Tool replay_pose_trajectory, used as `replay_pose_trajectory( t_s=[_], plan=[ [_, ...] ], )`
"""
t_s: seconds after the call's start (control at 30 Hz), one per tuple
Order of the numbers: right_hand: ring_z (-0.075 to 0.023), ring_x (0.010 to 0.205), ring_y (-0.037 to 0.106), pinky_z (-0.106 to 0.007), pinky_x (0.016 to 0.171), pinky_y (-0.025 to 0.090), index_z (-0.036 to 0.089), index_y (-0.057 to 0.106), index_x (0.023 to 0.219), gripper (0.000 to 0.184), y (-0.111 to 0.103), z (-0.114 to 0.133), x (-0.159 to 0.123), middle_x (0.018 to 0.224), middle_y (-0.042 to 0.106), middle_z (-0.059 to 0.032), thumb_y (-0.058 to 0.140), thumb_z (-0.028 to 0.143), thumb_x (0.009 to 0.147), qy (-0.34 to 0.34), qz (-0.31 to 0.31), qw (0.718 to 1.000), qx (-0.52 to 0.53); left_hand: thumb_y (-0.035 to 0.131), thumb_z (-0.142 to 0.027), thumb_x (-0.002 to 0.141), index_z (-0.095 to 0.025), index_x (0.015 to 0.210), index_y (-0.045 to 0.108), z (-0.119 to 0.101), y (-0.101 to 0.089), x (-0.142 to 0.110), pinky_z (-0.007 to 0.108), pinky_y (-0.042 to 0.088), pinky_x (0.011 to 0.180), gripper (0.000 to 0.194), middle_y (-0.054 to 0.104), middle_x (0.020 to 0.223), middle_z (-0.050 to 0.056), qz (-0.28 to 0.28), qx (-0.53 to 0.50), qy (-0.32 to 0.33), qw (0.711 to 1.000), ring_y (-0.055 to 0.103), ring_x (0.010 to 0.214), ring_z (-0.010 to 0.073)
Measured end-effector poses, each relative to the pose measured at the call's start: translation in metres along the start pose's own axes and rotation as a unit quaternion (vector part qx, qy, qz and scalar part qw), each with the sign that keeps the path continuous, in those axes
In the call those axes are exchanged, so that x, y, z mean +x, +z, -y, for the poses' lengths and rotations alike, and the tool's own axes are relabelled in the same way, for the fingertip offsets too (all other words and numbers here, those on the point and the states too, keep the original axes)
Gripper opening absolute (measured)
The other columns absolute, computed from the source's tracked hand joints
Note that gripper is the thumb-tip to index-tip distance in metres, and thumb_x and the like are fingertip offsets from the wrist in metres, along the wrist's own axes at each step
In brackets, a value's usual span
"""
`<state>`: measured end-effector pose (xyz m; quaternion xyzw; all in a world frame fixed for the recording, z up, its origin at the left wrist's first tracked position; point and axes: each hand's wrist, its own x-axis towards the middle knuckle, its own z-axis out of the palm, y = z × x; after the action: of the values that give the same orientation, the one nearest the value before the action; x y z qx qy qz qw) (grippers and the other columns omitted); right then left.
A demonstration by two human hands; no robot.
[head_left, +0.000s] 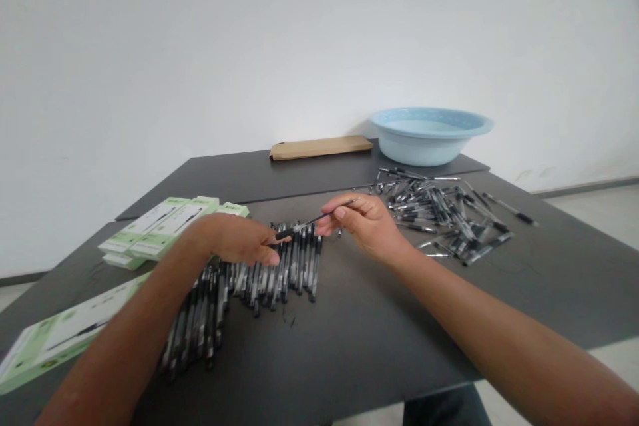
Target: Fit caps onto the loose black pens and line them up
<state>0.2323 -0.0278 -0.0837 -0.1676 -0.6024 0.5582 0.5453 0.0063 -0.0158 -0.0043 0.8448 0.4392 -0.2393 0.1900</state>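
Observation:
A pen (284,233) with a black grip is held up above the table between my two hands. My left hand (242,239) closes on its grip end. The fingers of my right hand (367,223) pinch a thin dark rod, which looks like an ink refill (319,217), in line with the pen. Whether the rod sits inside the pen's barrel I cannot tell. Under and beside my left hand lie rows of clear pens (299,266) with black ends, side by side. Another group of pens (200,319) lies nearer, partly behind my left forearm.
Loose pens (439,213) lie in a jumbled heap on the right of the dark table (369,333). Behind it stands a light blue basin (424,146). A flat brown cardboard piece (319,147) lies at the back. Green-and-white boxes (160,229) are stacked left; another box (70,329) lies nearer.

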Motion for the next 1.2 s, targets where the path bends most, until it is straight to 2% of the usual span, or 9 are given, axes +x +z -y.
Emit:
replay_pose_trajectory(
  t_s=[0.1, 0.6, 0.7, 0.8, 0.87, 0.93, 1.07, 1.13, 1.2],
  plan=[
    [-0.0170, 0.072, 0.069, -0.032, 0.067, 0.056, 0.017, 0.064, 0.094, 0.022, 0.002, -0.001, -0.002, 0.079, 0.072, -0.0059, 0.060, 0.035, 0.083, 0.002, 0.009, 1.000, -0.010, 0.042, -0.041, 0.088, -0.015, 0.093, 0.060, 0.001, 0.000, 0.001, 0.023, 0.042, 0.059, 0.032, 0.066, 0.080, 0.004, 0.069, -0.018, 0.023, 0.997, 0.055, 0.065, 0.0162],
    [-0.0148, 0.069, 0.066, -0.031, 0.067, 0.052, 0.020, 0.050, 0.104, 0.026, 0.000, 0.009, -0.003, 0.081, 0.068, -0.0030, 0.059, 0.028, 0.081, 0.025, 0.067, 0.997, -0.030, 0.043, -0.042, 0.086, -0.016, 0.086, 0.060, 0.001, -0.003, -0.004, 0.024, 0.041, 0.057, 0.031, 0.065, 0.077, 0.003, 0.066, -0.043, -0.001, 0.997, 0.057, 0.065, 0.0175],
    [-0.0143, 0.065, 0.065, -0.031, 0.065, 0.051, 0.020, 0.047, 0.097, 0.015, -0.013, 0.005, 0.003, 0.079, 0.068, -0.0017, 0.050, 0.020, 0.083, 0.008, 0.048, 0.997, -0.063, 0.042, -0.044, 0.085, -0.016, 0.079, 0.059, 0.001, -0.004, -0.005, 0.023, 0.039, 0.053, 0.033, 0.064, 0.072, 0.003, 0.055, -0.037, -0.004, 0.998, 0.055, 0.061, 0.0167],
    [-0.0123, 0.057, 0.061, -0.028, 0.059, 0.049, 0.020, 0.046, 0.093, 0.015, -0.034, -0.001, 0.012, 0.074, 0.063, 0.0012, 0.044, 0.014, 0.079, -0.001, -0.027, 0.984, -0.174, 0.042, -0.045, 0.085, -0.017, 0.076, 0.059, 0.000, -0.004, -0.007, 0.024, 0.038, 0.052, 0.034, 0.063, 0.068, 0.003, 0.045, -0.023, -0.008, 0.999, 0.055, 0.060, 0.0171],
    [-0.0114, 0.054, 0.058, -0.025, 0.056, 0.046, 0.019, 0.047, 0.093, 0.018, -0.051, -0.005, 0.017, 0.070, 0.061, 0.0021, 0.041, 0.013, 0.078, 0.010, -0.087, 0.955, -0.284, 0.042, -0.045, 0.085, -0.016, 0.076, 0.059, -0.001, -0.005, -0.007, 0.024, 0.038, 0.053, 0.035, 0.063, 0.069, 0.004, 0.049, -0.017, -0.012, 0.999, 0.055, 0.061, 0.0175],
    [-0.0123, 0.056, 0.057, -0.025, 0.057, 0.044, 0.018, 0.049, 0.096, 0.021, -0.066, -0.008, 0.019, 0.070, 0.062, 0.0008, 0.040, 0.014, 0.078, 0.033, -0.128, 0.899, -0.418, 0.041, -0.044, 0.086, -0.016, 0.079, 0.060, -0.002, -0.005, -0.007, 0.025, 0.039, 0.055, 0.034, 0.064, 0.072, 0.004, 0.057, -0.013, -0.011, 0.998, 0.056, 0.063, 0.0177],
    [-0.0176, 0.077, 0.060, -0.027, 0.068, 0.041, 0.016, 0.058, 0.097, 0.024, -0.086, -0.015, 0.018, 0.083, 0.066, -0.0063, 0.039, 0.015, 0.082, 0.088, -0.082, 0.752, -0.648, 0.040, -0.043, 0.087, -0.016, 0.081, 0.059, -0.003, -0.005, -0.006, 0.024, 0.039, 0.056, 0.034, 0.065, 0.073, 0.005, 0.062, -0.010, -0.007, 0.998, 0.057, 0.064, 0.0179],
    [-0.0195, 0.084, 0.060, -0.028, 0.072, 0.040, 0.016, 0.062, 0.095, 0.024, -0.088, -0.018, 0.017, 0.089, 0.067, -0.0086, 0.040, 0.016, 0.084, 0.106, -0.032, 0.727, -0.678, 0.040, -0.043, 0.087, -0.016, 0.078, 0.059, -0.003, -0.005, -0.006, 0.024, 0.038, 0.053, 0.035, 0.065, 0.072, 0.005, 0.059, -0.006, -0.014, 0.998, 0.056, 0.062, 0.0177],
    [-0.0198, 0.086, 0.061, -0.027, 0.074, 0.040, 0.017, 0.064, 0.092, 0.023, -0.086, -0.020, 0.015, 0.091, 0.068, -0.0082, 0.043, 0.018, 0.085, 0.108, 0.012, 0.727, -0.678, 0.040, -0.044, 0.087, -0.016, 0.074, 0.058, -0.003, -0.005, -0.006, 0.024, 0.037, 0.052, 0.035, 0.065, 0.070, 0.005, 0.056, 0.000, -0.018, 0.998, 0.055, 0.060, 0.0174]
  ],
)
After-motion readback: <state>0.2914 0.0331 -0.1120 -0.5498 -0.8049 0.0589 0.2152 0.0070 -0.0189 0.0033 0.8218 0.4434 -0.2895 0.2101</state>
